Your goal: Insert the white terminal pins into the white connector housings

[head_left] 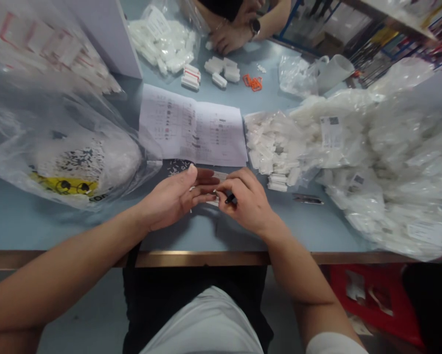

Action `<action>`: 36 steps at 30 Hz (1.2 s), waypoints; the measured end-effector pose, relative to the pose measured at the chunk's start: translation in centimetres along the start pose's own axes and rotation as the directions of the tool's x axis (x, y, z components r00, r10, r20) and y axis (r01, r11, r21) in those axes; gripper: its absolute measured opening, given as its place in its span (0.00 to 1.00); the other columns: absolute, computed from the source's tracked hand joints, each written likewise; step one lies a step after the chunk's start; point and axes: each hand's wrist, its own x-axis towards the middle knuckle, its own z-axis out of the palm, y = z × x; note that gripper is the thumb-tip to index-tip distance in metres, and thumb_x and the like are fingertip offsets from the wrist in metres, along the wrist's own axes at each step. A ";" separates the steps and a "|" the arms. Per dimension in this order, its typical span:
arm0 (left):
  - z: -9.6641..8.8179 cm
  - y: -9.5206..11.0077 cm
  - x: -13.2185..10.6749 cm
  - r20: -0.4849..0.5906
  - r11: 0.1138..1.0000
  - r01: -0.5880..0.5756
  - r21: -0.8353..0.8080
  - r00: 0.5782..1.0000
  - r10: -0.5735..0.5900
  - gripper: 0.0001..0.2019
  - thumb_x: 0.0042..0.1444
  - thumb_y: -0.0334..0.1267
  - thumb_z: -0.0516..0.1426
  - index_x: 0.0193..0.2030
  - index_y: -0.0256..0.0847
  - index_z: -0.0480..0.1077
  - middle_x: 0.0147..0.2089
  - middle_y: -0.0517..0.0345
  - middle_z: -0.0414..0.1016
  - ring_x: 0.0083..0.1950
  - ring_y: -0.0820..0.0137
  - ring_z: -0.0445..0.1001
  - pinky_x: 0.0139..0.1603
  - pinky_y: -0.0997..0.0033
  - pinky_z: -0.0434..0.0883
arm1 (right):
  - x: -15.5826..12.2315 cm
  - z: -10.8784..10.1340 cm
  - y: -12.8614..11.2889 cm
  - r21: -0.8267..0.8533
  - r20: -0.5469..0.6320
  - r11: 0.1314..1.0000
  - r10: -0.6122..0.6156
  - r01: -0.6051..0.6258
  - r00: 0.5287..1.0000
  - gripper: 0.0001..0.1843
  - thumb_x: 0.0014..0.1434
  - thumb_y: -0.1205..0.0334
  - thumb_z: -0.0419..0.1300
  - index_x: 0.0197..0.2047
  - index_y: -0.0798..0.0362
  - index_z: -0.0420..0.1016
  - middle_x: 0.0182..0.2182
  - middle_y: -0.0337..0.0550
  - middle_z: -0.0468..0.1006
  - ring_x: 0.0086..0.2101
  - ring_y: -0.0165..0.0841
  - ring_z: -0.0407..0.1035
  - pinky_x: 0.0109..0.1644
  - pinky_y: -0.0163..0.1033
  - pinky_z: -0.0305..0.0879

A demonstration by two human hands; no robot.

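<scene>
My left hand point(176, 196) lies palm up near the front of the blue table point(95, 231), fingers stretched toward a small white plastic part point(216, 177) that rests at its fingertips. My right hand point(248, 199) is curled beside it, pinching a thin dark tool point(230, 199) whose tip points at the white part. Whether the left fingers grip the part is hidden. A small pile of tiny white pieces point(178, 166) lies just beyond my left hand.
A printed sheet point(193, 125) lies past my hands. Large plastic bags of white parts fill the left point(66, 142) and right point(390, 162). Dark tweezers point(308, 199) lie to the right. Another person's hands point(231, 34) work at the far edge, near loose white connectors point(221, 71) and orange clips point(254, 82).
</scene>
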 end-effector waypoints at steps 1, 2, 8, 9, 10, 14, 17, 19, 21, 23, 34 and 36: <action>0.0 0.3 0.1 -0.044 0.999 -0.019 0.027 0.999 0.020 0.20 0.64 0.50 0.58 0.48 0.33 0.75 0.49 0.44 0.78 0.52 0.61 0.78 0.52 0.62 0.75 | -0.1 -0.2 0.3 -0.019 0.018 0.999 -0.032 0.032 0.999 0.05 0.61 0.70 0.57 0.37 0.51 0.72 0.35 0.45 0.73 0.37 0.36 0.66 0.43 0.42 0.67; -0.1 0.6 0.2 -0.084 0.998 -0.039 0.055 0.996 0.043 0.17 0.64 0.48 0.58 0.46 0.32 0.76 0.47 0.44 0.79 0.50 0.60 0.78 0.48 0.63 0.76 | -0.1 -0.3 0.7 -0.037 0.052 0.997 -0.065 0.067 0.997 0.05 0.60 0.70 0.57 0.36 0.52 0.72 0.34 0.45 0.73 0.38 0.36 0.66 0.43 0.42 0.67; -0.7 1.4 0.6 -0.238 0.982 -0.055 0.181 0.966 0.098 0.10 0.59 0.41 0.62 0.41 0.35 0.76 0.39 0.52 0.77 0.33 0.69 0.75 0.26 0.72 0.69 | -0.4 -0.2 1.7 -0.095 0.292 0.978 -0.149 0.184 0.945 0.05 0.59 0.72 0.57 0.36 0.52 0.71 0.34 0.47 0.74 0.37 0.38 0.63 0.44 0.43 0.65; -0.7 1.4 0.7 -0.250 0.980 -0.046 0.193 0.964 0.094 0.10 0.59 0.41 0.62 0.41 0.35 0.76 0.38 0.53 0.76 0.32 0.70 0.74 0.26 0.72 0.68 | -0.5 -0.2 1.7 -0.097 0.307 0.977 -0.151 0.189 0.940 0.05 0.59 0.72 0.57 0.36 0.52 0.72 0.35 0.47 0.74 0.38 0.38 0.63 0.45 0.43 0.65; -0.8 1.4 0.7 -0.257 0.978 -0.039 0.203 0.962 0.092 0.10 0.59 0.42 0.62 0.41 0.36 0.76 0.38 0.54 0.76 0.31 0.71 0.74 0.26 0.72 0.67 | -0.5 -0.1 1.8 -0.096 0.317 0.977 -0.153 0.192 0.936 0.05 0.59 0.72 0.58 0.36 0.52 0.72 0.34 0.47 0.74 0.38 0.38 0.63 0.45 0.43 0.65; -0.8 1.3 0.6 -0.257 0.975 -0.031 0.221 0.962 0.090 0.12 0.58 0.43 0.63 0.41 0.36 0.75 0.38 0.54 0.75 0.31 0.72 0.72 0.26 0.71 0.67 | -0.6 0.0 1.8 -0.114 0.332 0.971 -0.162 0.210 0.929 0.05 0.60 0.71 0.57 0.35 0.53 0.72 0.34 0.46 0.73 0.38 0.38 0.62 0.45 0.43 0.63; -0.8 1.3 0.5 -0.254 0.975 -0.025 0.220 0.964 0.082 0.12 0.58 0.43 0.63 0.41 0.36 0.75 0.38 0.54 0.75 0.31 0.72 0.72 0.27 0.72 0.67 | -0.7 0.0 1.7 -0.156 0.349 0.959 -0.171 0.237 0.922 0.05 0.61 0.70 0.57 0.36 0.53 0.73 0.34 0.46 0.73 0.37 0.38 0.61 0.44 0.44 0.62; -0.8 1.2 0.5 -0.245 0.976 -0.021 0.215 0.966 0.075 0.12 0.58 0.43 0.63 0.41 0.37 0.75 0.38 0.55 0.75 0.31 0.72 0.72 0.27 0.72 0.67 | -0.6 -0.1 1.6 -0.175 0.369 0.953 -0.171 0.249 0.914 0.05 0.62 0.70 0.56 0.36 0.54 0.73 0.34 0.47 0.73 0.38 0.38 0.61 0.44 0.44 0.61; -0.9 1.2 0.5 -0.236 0.977 -0.022 0.213 0.969 0.073 0.12 0.58 0.43 0.64 0.41 0.37 0.75 0.38 0.55 0.75 0.31 0.72 0.73 0.27 0.72 0.67 | -0.5 -0.2 1.4 -0.187 0.381 0.947 -0.174 0.261 0.908 0.07 0.63 0.70 0.55 0.35 0.54 0.73 0.33 0.46 0.73 0.37 0.38 0.60 0.43 0.44 0.59; -0.8 1.2 0.5 -0.233 0.977 -0.025 0.211 0.970 0.075 0.12 0.57 0.43 0.64 0.41 0.36 0.75 0.38 0.55 0.75 0.31 0.72 0.73 0.27 0.72 0.67 | -0.5 -0.4 1.3 -0.192 0.385 0.942 -0.187 0.276 0.904 0.08 0.64 0.69 0.55 0.35 0.54 0.74 0.32 0.46 0.73 0.37 0.38 0.60 0.42 0.44 0.58; -1.0 1.1 0.5 -0.235 0.981 -0.022 0.193 0.970 0.068 0.11 0.58 0.42 0.63 0.41 0.36 0.75 0.37 0.54 0.75 0.30 0.72 0.72 0.27 0.71 0.68 | -0.4 -1.3 1.2 -0.157 0.360 0.924 -0.274 0.348 0.892 0.07 0.63 0.67 0.58 0.41 0.53 0.77 0.33 0.43 0.77 0.37 0.36 0.64 0.41 0.44 0.57; -0.9 1.1 0.5 -0.232 0.982 -0.022 0.186 0.971 0.065 0.10 0.59 0.42 0.63 0.41 0.36 0.76 0.37 0.54 0.75 0.31 0.72 0.72 0.27 0.71 0.68 | -0.2 -1.3 1.1 -0.150 0.397 0.909 -0.306 0.390 0.865 0.06 0.62 0.66 0.59 0.41 0.55 0.78 0.33 0.42 0.77 0.36 0.36 0.64 0.41 0.44 0.57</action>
